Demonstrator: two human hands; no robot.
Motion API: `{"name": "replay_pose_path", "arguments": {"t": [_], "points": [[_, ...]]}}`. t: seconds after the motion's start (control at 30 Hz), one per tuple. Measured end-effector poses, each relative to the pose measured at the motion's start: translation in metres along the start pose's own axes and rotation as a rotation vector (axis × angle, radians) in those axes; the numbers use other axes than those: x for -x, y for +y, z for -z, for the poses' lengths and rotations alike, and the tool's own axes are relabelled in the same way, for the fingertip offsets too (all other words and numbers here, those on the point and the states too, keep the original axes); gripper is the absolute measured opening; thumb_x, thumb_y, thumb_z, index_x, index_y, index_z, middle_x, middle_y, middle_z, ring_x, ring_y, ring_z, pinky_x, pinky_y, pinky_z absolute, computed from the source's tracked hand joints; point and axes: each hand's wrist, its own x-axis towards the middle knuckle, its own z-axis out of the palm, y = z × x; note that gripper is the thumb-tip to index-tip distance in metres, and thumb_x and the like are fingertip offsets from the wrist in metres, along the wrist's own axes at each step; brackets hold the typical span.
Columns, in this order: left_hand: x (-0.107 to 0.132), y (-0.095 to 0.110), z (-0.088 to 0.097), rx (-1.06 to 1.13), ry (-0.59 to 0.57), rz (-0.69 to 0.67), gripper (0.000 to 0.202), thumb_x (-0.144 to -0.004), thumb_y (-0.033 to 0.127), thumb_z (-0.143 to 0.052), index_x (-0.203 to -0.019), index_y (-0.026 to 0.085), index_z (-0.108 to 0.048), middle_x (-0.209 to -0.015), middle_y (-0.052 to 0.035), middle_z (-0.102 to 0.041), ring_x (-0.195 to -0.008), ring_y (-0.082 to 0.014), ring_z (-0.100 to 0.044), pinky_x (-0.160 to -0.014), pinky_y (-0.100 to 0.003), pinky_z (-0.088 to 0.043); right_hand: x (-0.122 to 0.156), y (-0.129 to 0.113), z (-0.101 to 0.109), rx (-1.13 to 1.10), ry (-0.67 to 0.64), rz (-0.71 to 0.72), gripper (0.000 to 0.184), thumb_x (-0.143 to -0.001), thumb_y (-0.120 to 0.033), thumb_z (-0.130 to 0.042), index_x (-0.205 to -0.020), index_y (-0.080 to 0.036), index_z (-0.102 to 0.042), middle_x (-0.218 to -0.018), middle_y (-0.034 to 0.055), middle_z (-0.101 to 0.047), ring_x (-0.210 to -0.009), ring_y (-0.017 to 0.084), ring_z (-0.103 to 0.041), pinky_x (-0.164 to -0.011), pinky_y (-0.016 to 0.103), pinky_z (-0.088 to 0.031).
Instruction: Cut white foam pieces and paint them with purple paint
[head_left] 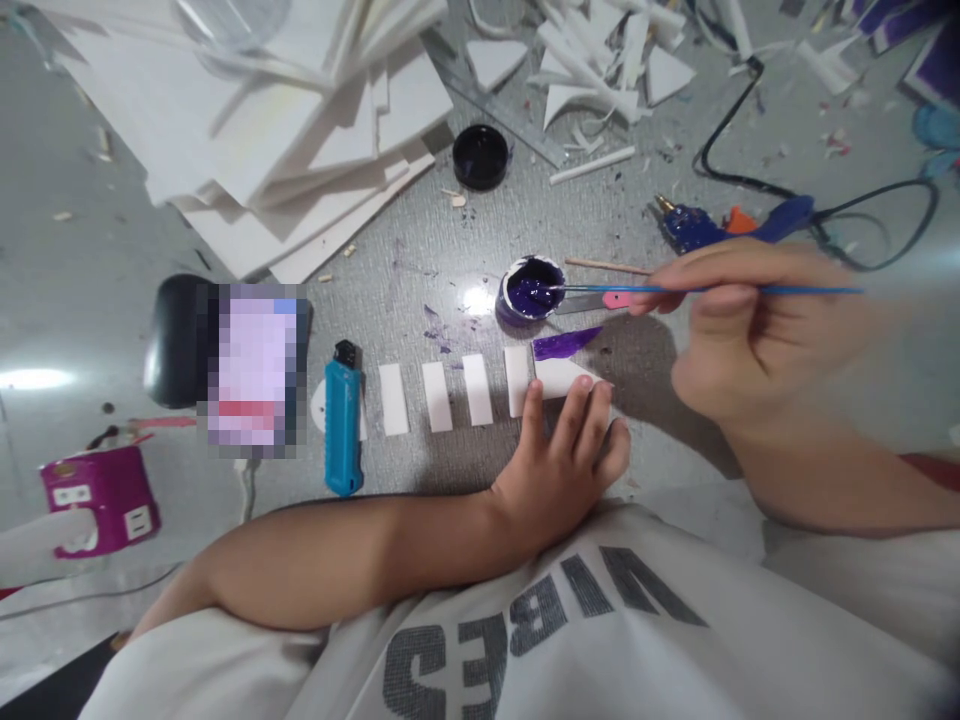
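Between the fingertips of my right hand (739,310) is a thin blue paintbrush (795,290). Its tip dips into a small jar (529,310) of dark purple paint. My left hand (562,440) lies with fingers spread, fingertips pressing on a white pointed foam piece (559,372) below the jar. A purple-painted strip (564,345) runs along that piece's upper edge. Left of it, several small white foam rectangles (437,397) stand in a row, ending near a blue box cutter (343,420).
Behind lie a black jar lid (480,157), stacked white foam sheets (285,180) and foam scraps (600,70). A blue glue gun (697,228) with a black cord sits at right. At left are a blurred-out phone (255,370) and a purple power socket box (101,500).
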Motion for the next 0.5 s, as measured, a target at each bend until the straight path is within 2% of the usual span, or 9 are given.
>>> {"name": "replay_pose_path", "arguments": {"t": [0.1, 0.17, 0.37, 0.43, 0.5], "points": [[0.000, -0.001, 0.001, 0.002, 0.015, 0.004, 0.037, -0.122, 0.035, -0.077, -0.156, 0.020, -0.078, -0.179, -0.0242, -0.077, -0.169, -0.0436, -0.072, -0.138, -0.078, -0.058, -0.002, 0.003, -0.004, -0.023, 0.189, 0.053, 0.037, -0.129, -0.054, -0.069, -0.110, -0.031, -0.090, -0.080, 0.0027, -0.082, -0.061, 0.024, -0.083, -0.053, 0.039, -0.063], [0.000, -0.001, 0.001, -0.001, 0.018, 0.004, 0.036, -0.123, 0.035, -0.076, -0.156, 0.021, -0.078, -0.179, -0.0234, -0.077, -0.168, -0.0431, -0.072, -0.137, -0.077, -0.060, -0.004, 0.003, -0.007, -0.046, 0.242, 0.047, 0.038, -0.129, -0.053, -0.069, -0.107, -0.030, -0.089, -0.079, 0.0021, -0.078, -0.059, 0.024, -0.083, -0.050, 0.039, -0.062], [0.000, 0.000, 0.002, -0.004, -0.002, 0.010, 0.037, -0.124, 0.036, -0.075, -0.157, 0.022, -0.077, -0.181, -0.0222, -0.076, -0.171, -0.0430, -0.070, -0.138, -0.078, -0.060, -0.006, -0.006, -0.006, -0.005, 0.185, -0.009, 0.048, -0.122, -0.070, -0.075, -0.091, -0.033, -0.078, -0.069, 0.0021, -0.069, -0.055, 0.028, -0.075, -0.047, 0.048, -0.060], [0.000, 0.000, 0.002, -0.004, -0.008, 0.007, 0.036, -0.124, 0.036, -0.074, -0.158, 0.022, -0.077, -0.182, -0.0223, -0.075, -0.172, -0.0428, -0.070, -0.139, -0.078, -0.059, -0.002, -0.008, -0.001, -0.034, 0.137, -0.042, 0.047, -0.124, -0.069, -0.070, -0.092, -0.035, -0.078, -0.069, 0.0027, -0.069, -0.056, 0.028, -0.074, -0.049, 0.049, -0.061], [0.000, 0.000, 0.003, -0.003, -0.010, 0.006, 0.035, -0.125, 0.035, -0.073, -0.156, 0.022, -0.078, -0.182, -0.0221, -0.076, -0.171, -0.0425, -0.071, -0.139, -0.078, -0.059, 0.003, -0.008, 0.008, -0.084, 0.034, -0.089, 0.047, -0.127, -0.068, -0.061, -0.098, -0.038, -0.082, -0.074, 0.0024, -0.076, -0.058, 0.027, -0.076, -0.056, 0.049, -0.067]]}}
